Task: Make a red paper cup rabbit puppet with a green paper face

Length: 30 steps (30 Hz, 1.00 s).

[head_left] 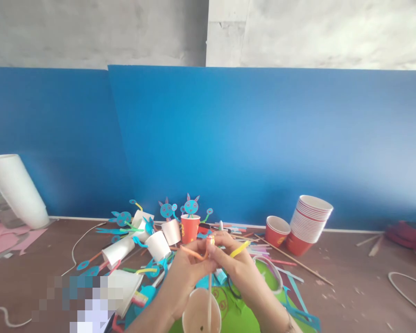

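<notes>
Both hands meet in front of me at the centre. My left hand [190, 268] is closed on an orange straw [194, 252]. My right hand [234, 259] is closed beside it, with a yellow straw [240, 249] sticking out to the right. Between the fingertips is a small orange-and-white piece [211, 239], at the top of a thin wooden stick [210, 300]. The stick hangs down over an open paper cup [201, 311] below my hands. A green sheet [235, 314] lies under the cup and my right hand.
White cups [158, 246] with blue paper cutouts lie to the left. A red cup [190, 228] with a blue cat face [191, 206] stands behind. Stacked cups [310, 219] and a single cup [278, 230] stand at right, a tall white stack [19, 192] far left.
</notes>
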Each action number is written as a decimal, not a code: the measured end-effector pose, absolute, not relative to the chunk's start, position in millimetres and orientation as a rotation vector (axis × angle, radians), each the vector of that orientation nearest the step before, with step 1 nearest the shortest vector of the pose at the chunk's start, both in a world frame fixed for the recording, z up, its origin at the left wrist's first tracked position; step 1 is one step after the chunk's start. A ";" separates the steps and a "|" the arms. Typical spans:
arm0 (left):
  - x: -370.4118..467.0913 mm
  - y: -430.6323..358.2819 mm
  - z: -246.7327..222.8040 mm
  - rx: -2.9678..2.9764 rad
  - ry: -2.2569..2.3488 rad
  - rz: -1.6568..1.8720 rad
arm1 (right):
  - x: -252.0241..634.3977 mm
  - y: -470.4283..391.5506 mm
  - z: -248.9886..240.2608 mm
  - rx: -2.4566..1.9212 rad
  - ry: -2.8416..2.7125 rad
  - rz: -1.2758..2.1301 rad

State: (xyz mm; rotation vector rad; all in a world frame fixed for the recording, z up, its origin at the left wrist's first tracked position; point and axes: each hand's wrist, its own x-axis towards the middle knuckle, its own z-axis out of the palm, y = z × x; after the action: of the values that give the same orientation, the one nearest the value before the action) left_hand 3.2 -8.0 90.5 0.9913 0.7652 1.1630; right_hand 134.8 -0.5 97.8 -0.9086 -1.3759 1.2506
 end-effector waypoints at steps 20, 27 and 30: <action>-8.9 -7.3 93.3 1.036 0.796 1.199 | 146.1 2.9 99.2 -0.648 -1.255 1.484; -14.9 -4.0 94.9 0.959 0.700 0.999 | 148.2 -0.6 104.4 -0.637 -1.272 1.652; -13.1 -2.9 98.0 0.932 0.700 1.122 | 145.7 0.5 103.6 -0.695 -1.232 1.567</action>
State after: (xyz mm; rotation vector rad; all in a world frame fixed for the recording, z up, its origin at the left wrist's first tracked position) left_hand -13.1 -2.9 98.0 0.9322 0.6998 1.1218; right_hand 145.7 0.5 103.6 -0.6955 -1.2323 1.5668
